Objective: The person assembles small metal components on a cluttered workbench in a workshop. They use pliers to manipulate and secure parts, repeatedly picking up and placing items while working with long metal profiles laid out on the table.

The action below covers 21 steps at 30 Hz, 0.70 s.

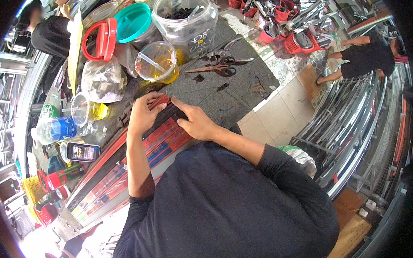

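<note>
Head view: found left hand [144,114] with grip closed on red strips [160,101] at near edge of tabletop [201,93]. Saw right hand [195,120] beside strip ends, grip half spread; could not tell whether holding anything.

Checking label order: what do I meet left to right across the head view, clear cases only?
Blue-labelled bottle → plastic bag → left hand → right hand → co-worker at far right.
</note>
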Tool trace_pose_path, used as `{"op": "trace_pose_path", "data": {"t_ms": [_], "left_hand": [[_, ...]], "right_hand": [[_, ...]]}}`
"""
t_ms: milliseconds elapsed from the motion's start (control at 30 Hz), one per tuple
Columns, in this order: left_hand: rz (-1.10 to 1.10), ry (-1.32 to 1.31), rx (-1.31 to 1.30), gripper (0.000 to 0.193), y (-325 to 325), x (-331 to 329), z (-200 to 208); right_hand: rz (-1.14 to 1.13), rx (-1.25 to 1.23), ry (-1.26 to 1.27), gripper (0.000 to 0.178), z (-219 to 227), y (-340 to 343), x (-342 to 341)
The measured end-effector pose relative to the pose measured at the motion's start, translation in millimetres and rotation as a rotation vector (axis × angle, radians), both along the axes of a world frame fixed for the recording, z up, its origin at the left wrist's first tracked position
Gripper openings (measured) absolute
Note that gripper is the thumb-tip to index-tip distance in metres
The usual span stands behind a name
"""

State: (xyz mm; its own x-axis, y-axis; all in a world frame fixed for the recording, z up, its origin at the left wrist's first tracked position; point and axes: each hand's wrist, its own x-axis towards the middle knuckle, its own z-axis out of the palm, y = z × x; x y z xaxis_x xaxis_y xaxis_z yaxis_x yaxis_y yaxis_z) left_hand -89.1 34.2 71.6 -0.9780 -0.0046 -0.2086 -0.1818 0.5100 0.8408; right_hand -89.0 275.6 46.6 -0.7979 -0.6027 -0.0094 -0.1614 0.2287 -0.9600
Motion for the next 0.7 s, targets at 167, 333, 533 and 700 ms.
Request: {"op": "trace_pose_path", "data": {"t_ms": [167,333,533,700], "left_hand": [[-0.007,-0.023,0.101,0.034,0,1,-6],[-0.013,-0.096,0.147,0.04,0,-5,-5],[-0.005,-0.087,0.136,0.041,0,-5,0],[0.01,-0.085,0.109,0.034,2,-2,6]], "right_hand": [[0.011,-0.038,0.001,0.081,-5,0,0],[0.009,-0.016,0.002,0.084,-7,-2,0],[0.078,0.011,-0.113,0.084,-1,3,-6],[-0.026,-0.002,-0.029,0.075,4,-2,-4]]}}
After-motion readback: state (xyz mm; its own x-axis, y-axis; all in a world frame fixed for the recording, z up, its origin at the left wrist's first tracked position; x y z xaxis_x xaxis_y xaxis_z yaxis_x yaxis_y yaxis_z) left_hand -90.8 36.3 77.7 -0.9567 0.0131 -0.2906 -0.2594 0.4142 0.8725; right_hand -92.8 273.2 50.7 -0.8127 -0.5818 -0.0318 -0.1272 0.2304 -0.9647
